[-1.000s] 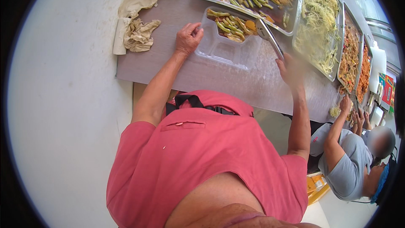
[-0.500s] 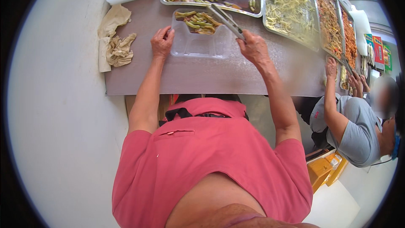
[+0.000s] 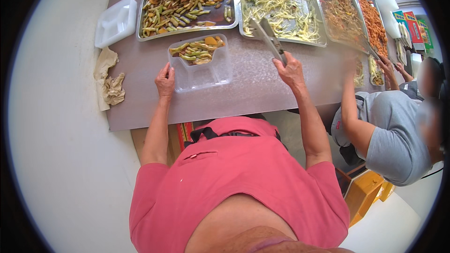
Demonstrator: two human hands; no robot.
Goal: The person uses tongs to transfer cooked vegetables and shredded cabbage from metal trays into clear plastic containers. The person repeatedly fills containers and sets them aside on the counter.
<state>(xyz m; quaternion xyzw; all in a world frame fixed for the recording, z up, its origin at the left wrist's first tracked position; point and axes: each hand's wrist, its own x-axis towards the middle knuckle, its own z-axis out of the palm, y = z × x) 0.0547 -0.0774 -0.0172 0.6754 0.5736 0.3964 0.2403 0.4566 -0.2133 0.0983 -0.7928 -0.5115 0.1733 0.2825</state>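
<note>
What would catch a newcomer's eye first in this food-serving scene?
Probably the row of big metal trays of cooked food along the table's far edge. Nearer, the left hand steadies a clear plastic compartment box partly filled with green beans, while the right hand holds metal tongs over the pale noodles.

I see a grey-brown table (image 3: 262,89) spanning the upper half of the frame. Lying directly on it: a row of steel food trays (image 3: 187,0) along the top edge, a clear compartment container (image 3: 201,63) at centre, a white lidded box (image 3: 116,22) upper left, and crumpled cloths (image 3: 108,84) at left.
</note>
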